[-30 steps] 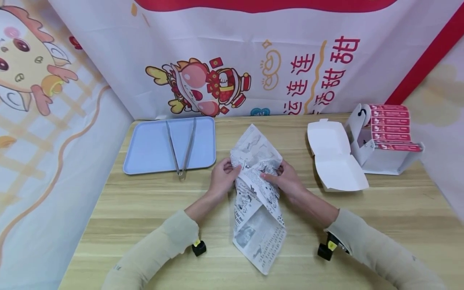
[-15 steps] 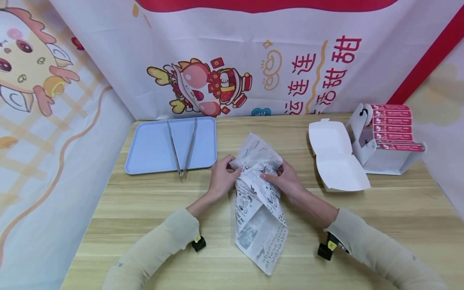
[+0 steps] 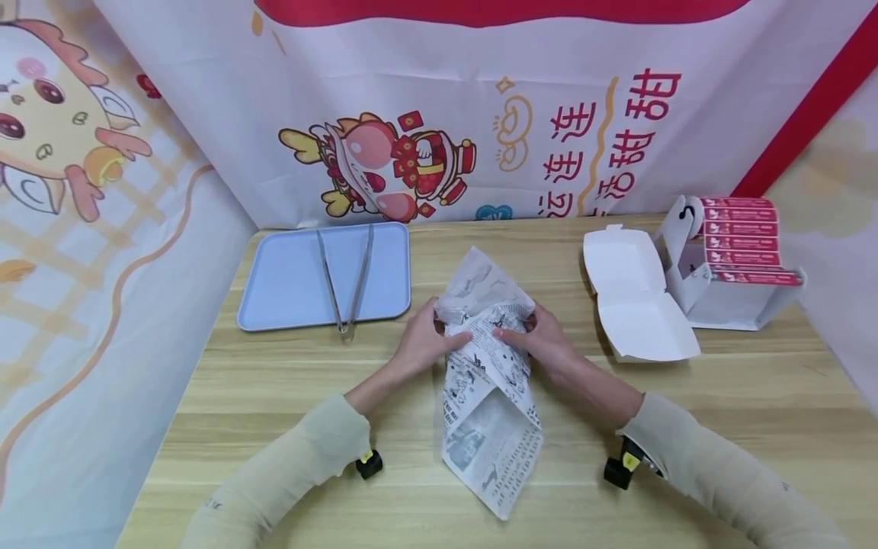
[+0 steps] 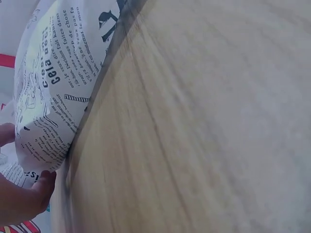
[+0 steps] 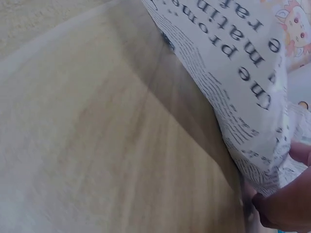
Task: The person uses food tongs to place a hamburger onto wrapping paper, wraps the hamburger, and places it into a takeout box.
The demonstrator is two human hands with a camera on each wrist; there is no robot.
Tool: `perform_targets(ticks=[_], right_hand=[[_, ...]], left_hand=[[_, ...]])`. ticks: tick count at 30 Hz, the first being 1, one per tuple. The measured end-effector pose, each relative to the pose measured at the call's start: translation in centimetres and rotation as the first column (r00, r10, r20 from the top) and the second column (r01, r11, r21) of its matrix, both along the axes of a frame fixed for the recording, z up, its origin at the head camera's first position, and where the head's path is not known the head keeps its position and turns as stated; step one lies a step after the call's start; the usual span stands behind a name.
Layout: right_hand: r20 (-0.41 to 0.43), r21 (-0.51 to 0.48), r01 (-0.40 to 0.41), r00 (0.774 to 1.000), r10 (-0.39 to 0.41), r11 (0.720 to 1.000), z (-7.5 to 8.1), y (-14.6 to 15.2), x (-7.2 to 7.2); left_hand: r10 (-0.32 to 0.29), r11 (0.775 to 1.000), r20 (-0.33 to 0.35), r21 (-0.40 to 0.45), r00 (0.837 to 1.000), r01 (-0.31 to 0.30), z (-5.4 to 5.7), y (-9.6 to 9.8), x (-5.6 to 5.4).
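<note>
A sheet of newsprint-patterned wrapping paper [image 3: 490,374] lies folded on the table, its two sides lapped over the middle. Its pointed ends stick out flat toward the far and near sides. Whatever the folds may cover is hidden. On the left edge of the bundle, my left hand [image 3: 421,337] grips the paper, thumb on top and fingers at the side. My right hand [image 3: 546,339] holds the opposite edge the same way. In the left wrist view, fingertips touch the bulging paper [image 4: 58,92]; the right wrist view has thumb and finger pinching the paper's [image 5: 238,82] end.
A blue tray [image 3: 288,278] with metal tongs [image 3: 355,293] on it sits at the back left. At the right, an open white clamshell box [image 3: 645,324] stands beside a label dispenser [image 3: 727,305] with red stickers. A printed cloth [image 3: 439,69] hangs behind the wooden table [image 3: 274,412].
My left thumb has moved right, further onto the folded paper. The far corner of the paper drew slightly nearer. My right hand stays almost in place.
</note>
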State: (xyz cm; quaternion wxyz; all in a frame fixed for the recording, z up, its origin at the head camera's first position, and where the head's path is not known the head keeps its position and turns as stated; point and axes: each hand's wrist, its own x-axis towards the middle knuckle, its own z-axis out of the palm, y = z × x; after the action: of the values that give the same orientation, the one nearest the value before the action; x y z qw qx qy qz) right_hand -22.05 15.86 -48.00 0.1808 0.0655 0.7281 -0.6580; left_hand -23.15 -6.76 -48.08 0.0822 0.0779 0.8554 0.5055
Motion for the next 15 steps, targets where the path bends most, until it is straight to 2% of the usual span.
perform_targets(ticks=[4, 8, 10, 13, 15], right_hand=[[0.06, 0.003, -0.098, 0.993, 0.098, 0.995, 0.5, 0.8, -0.4], [0.061, 0.03, -0.156, 0.986, 0.154, 0.987, 1.0, 1.5, -0.7], [0.035, 0.041, -0.144, 0.989, 0.142, 0.989, 1.1, 1.6, -0.8], [-0.015, 0.099, -0.08, 0.997, 0.081, 0.992, 0.9, 1.9, -1.1], [-0.059, 0.187, -0.04, 0.997, 0.052, 0.982, 0.8, 2.0, -1.3]], left_hand=[[0.015, 1.0, 0.001, -0.003, 1.0, -0.015, 0.1, 0.2, 0.2], [0.027, 1.0, -0.009, -0.01, 1.0, -0.028, 0.1, 0.2, 0.3], [0.031, 0.999, -0.013, -0.013, 0.999, -0.031, 0.1, 0.1, 0.3], [0.031, 0.999, -0.017, -0.011, 0.999, -0.031, 0.3, 0.1, 0.5], [0.033, 0.999, -0.017, -0.007, 0.999, -0.034, 0.3, 0.2, 0.6]])
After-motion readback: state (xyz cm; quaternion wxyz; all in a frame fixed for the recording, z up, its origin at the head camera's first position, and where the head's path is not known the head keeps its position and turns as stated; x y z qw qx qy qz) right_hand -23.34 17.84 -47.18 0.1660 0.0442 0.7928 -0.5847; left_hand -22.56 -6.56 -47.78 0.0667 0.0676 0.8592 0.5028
